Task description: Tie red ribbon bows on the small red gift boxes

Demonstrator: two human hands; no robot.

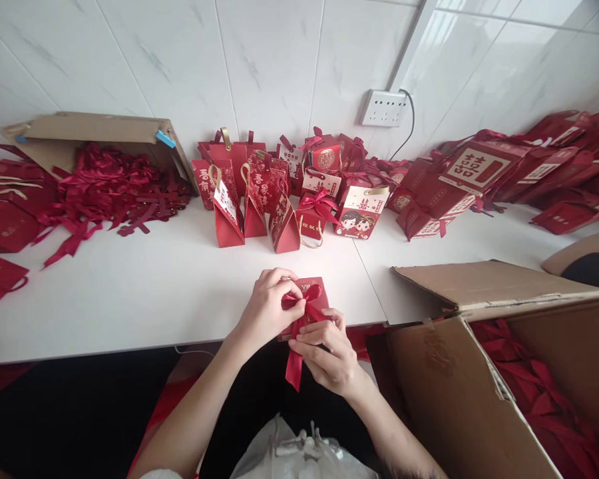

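Observation:
A small red gift box (321,287) with gold print sits at the table's front edge, between my hands. Over it lies a red satin ribbon (294,366), looped at the top, with one tail hanging past the edge. My left hand (274,299) pinches the ribbon's loop between thumb and fingers at the box's upper left. On the lower right, my right hand (329,349) has its fingers curled over the ribbon and against the box. The right fingertips partly hide the ribbon's middle.
Finished-looking red gift boxes (284,223) stand in a group against the tiled wall. At left, an open carton (104,123) spills red ribbons (104,186). Stacked red boxes (459,179) fill the right. A large cardboard box (429,359) with beribboned contents stands close at my right; another person's arm (579,249) shows beyond.

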